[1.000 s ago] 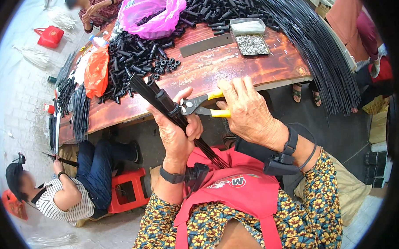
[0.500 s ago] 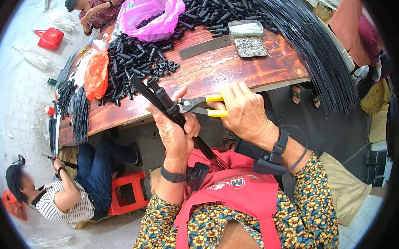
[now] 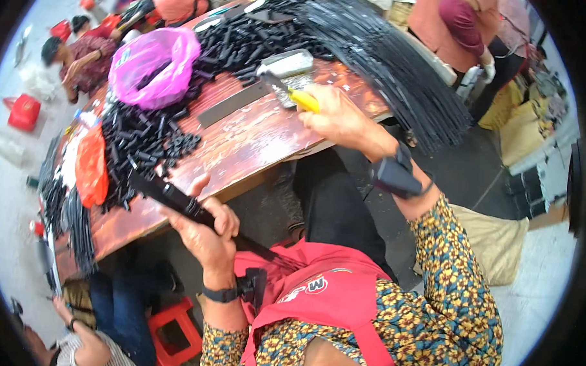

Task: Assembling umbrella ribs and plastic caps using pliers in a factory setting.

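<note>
Head view: your two hands are apart, the bundle in one and the cutter in the other.
Left grip: your left hand (image 3: 207,241) is curled around the bundle of black rods (image 3: 260,248); one fingertip pokes up beyond it.
Right grip: your right hand (image 3: 339,122) is closed around the yellow-handled pliers (image 3: 304,101); the blades are blurred, so I cannot tell how far apart they stand.
Key relation: the bundle lies away from your right grip, to its lower left; your left hand is the nearer one and bears it. The pliers do not touch it.
Long axis: the bundle slants from the upper left of your left grip, through the fingers, down right toward the red apron (image 3: 344,281). The pliers point up-left from your right grip, roughly the same slant.
Ahead of right grip: a pale, smooth-walled plastic tub (image 3: 296,62), just beyond the pliers in this view.
Between grips, farther out: a flat grey metal bar (image 3: 232,105) on the glossy, red-brown, wood-grained table (image 3: 262,143).
Beyond left grip: a heap of stubby black tubes (image 3: 143,134), hard-looking; an orange bag (image 3: 91,166) and a crumpled, thin pink bag (image 3: 123,90).
Beyond right grip: long, slim black strips (image 3: 400,77), shiny, draped over the table's edge.
</note>
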The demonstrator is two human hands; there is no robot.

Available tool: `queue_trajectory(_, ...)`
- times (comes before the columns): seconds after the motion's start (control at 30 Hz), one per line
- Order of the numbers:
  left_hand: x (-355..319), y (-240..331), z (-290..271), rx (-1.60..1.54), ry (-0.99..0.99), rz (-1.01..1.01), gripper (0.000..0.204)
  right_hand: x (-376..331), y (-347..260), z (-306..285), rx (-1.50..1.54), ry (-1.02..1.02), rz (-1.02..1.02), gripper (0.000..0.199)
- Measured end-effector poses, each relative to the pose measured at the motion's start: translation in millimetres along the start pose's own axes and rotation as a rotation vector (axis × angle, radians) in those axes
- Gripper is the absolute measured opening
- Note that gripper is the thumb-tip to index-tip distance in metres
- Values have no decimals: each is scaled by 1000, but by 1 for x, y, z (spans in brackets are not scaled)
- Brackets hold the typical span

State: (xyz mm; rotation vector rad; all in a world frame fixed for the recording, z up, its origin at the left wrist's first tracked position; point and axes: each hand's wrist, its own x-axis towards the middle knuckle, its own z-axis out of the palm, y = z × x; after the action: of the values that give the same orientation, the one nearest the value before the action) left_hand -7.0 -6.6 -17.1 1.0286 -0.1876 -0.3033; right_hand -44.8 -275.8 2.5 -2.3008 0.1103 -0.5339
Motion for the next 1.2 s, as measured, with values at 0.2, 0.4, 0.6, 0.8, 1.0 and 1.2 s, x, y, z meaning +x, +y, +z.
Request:
queue_trajectory(0.2,-5,2,-2,-75,-14,7,80,58,50,-8,-295,76,88,17)
queue_trajectory(0.4,0,-1,-1,-78,-18,-19,78,85,65,6,-438,13,4,16)
queue_trajectory(0.6,16,-6,-1,-48,-27,-15,76,97,88,25,-503,-31,8,13)
queue_trajectory(0.8,25,-13,9,-69,-61,-33,75,91,82,20,-503,-33,22,22)
queue_trajectory(1.0,20,-12,10,35,126,-29,72,94,93,37,-355,-65,-47,16)
queue_trajectory(1.2,19,-13,13,76,12,-99,73,83,90,33,-429,-30,-37,16)
